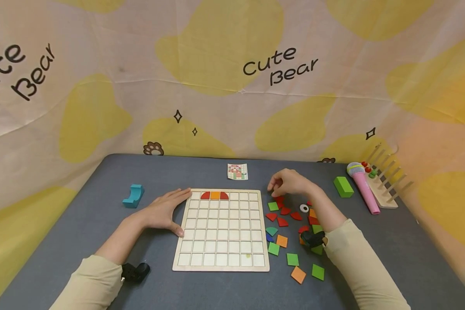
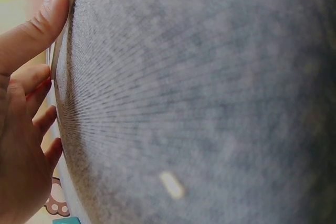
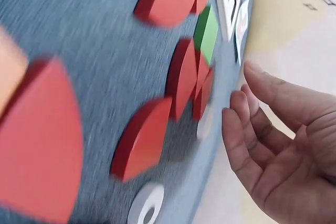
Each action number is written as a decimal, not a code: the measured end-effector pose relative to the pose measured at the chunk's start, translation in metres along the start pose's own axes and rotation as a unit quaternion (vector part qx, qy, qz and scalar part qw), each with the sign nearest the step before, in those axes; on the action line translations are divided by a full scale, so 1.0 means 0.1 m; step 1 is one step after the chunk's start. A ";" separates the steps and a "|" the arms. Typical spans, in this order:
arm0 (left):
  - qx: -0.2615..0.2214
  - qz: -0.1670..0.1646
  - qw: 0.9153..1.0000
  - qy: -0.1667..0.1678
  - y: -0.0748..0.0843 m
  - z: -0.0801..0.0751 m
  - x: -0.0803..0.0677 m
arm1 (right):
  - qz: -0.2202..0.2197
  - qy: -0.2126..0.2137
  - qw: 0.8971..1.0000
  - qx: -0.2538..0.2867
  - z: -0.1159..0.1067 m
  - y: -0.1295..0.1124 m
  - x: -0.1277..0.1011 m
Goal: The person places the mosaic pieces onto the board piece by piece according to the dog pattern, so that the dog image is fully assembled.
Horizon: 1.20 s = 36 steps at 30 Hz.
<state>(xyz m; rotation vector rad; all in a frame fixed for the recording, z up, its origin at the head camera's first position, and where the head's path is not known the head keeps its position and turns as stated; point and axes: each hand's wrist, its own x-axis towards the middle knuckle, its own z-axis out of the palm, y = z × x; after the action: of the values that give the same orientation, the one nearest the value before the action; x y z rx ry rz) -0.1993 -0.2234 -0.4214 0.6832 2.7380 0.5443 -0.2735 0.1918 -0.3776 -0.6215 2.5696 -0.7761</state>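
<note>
Red quarter-round pieces [image 1: 283, 211] sit under the right hand [image 1: 290, 183], fingers [image 3: 247, 129] loosely curled and empty, so pinch one by its edges while the left hand [image 1: 162, 212] stays flat against the grid board [image 1: 221, 230].

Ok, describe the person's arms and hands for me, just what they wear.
Both arms wear long cream sleeves, the left sleeve and the right sleeve reaching to about mid-forearm. A small black camera is strapped at each wrist: the left camera and the right camera. The left hand and right hand are bare, with no gloves or rings visible.
</note>
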 end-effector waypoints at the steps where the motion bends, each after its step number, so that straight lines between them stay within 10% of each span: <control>1: 0.000 0.000 1.000 0.000 0.00 0.00 0.00 | 0.000 -0.007 1.000 0.000 -0.02 0.02 -0.02; 12: -0.001 0.000 1.000 0.000 0.00 0.00 -0.01 | 0.018 -0.077 0.996 0.049 -0.05 0.14 -0.10; 36: 0.001 -0.005 1.000 -0.001 0.00 0.00 0.00 | 0.018 -0.032 0.999 -0.038 0.00 0.19 -0.07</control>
<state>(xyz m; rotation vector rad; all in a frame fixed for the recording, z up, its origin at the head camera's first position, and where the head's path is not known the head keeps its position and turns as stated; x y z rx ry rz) -0.1991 -0.2234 -0.4217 0.6703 2.7395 0.5396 -0.2735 0.2092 -0.3873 -0.6117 2.5534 -0.6384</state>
